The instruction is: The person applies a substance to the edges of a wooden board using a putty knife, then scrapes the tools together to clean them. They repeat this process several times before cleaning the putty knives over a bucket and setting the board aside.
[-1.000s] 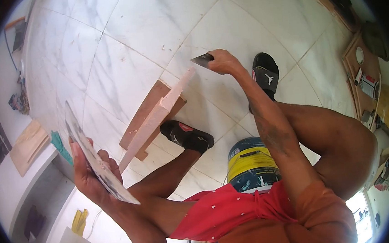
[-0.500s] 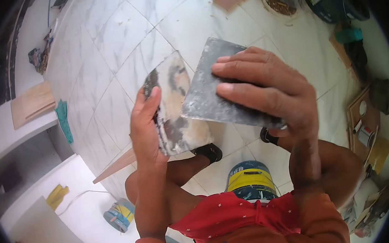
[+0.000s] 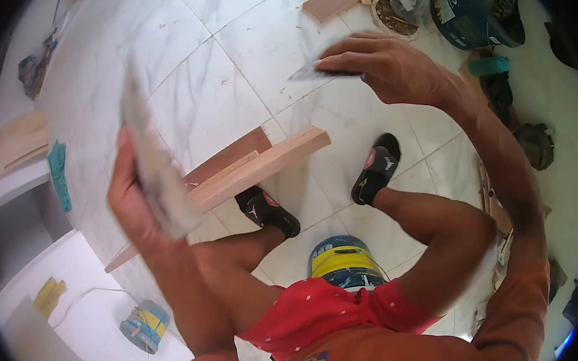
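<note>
My left hand [image 3: 133, 196] is closed around a flat board smeared with pale putty [image 3: 155, 167], which stands tilted nearly edge-on at the left and is blurred by motion. Higher up on the right, my right hand [image 3: 392, 67] grips a thin grey spreader plate [image 3: 314, 74], also seen almost edge-on. My fingers lie over the top of this plate; its underside is hidden. A wide gap separates the two tools. Below and between the hands, a pinkish wooden plank [image 3: 268, 168] slants above the tiled floor [image 3: 239, 69], partly behind the putty-smeared board.
A dark bucket with a yellow band [image 3: 344, 261] stands between my legs. At the left, a smaller tin [image 3: 144, 326] rests on a white surface. A large dark bucket [image 3: 469, 13] and a wooden block [image 3: 330, 1] are at the back right.
The hands have moved apart: the left went left and turned its board edge-on, the right went up and tilted its plate flat. The plank between them has come into fuller view.
</note>
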{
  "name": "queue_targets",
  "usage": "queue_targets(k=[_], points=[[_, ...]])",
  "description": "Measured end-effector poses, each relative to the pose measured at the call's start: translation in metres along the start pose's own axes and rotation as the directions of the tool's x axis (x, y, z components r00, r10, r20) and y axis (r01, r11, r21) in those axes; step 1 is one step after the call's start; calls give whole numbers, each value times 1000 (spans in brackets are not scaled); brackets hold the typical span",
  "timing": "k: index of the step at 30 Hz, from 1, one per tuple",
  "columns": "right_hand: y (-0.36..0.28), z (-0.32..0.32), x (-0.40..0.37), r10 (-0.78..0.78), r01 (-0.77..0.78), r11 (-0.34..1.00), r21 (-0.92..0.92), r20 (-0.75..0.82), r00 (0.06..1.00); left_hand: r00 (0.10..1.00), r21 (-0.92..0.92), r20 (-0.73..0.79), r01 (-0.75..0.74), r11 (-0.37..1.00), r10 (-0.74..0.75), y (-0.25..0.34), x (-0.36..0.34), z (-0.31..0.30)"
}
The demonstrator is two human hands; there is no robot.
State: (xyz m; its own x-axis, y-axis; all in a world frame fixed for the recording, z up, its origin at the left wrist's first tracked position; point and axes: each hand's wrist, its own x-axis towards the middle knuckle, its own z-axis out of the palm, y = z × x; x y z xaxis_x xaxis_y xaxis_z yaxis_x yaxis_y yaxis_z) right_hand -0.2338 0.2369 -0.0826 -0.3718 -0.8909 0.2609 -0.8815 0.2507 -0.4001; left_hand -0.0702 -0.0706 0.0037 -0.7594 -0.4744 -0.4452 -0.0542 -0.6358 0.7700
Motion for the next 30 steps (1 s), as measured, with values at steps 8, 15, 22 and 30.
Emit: queue_targets(k=[8,15,22,30], points=[[38,139,-73,575,-722,654,227,470,669,955,-166,295,24,986,26,22,-9,-67],[53,192,-93,554,-748,591,301,523,648,962,-434,270,98,895,25,-1,-14,-45],[31,131,-75,399,-492,818,297,322,859,975,-392,222,65,918,26,-5,-8,-34],[109,198,-70,426,-746,593,303,667,611,945,-207,313,161,965,-91,4,1,-36]])
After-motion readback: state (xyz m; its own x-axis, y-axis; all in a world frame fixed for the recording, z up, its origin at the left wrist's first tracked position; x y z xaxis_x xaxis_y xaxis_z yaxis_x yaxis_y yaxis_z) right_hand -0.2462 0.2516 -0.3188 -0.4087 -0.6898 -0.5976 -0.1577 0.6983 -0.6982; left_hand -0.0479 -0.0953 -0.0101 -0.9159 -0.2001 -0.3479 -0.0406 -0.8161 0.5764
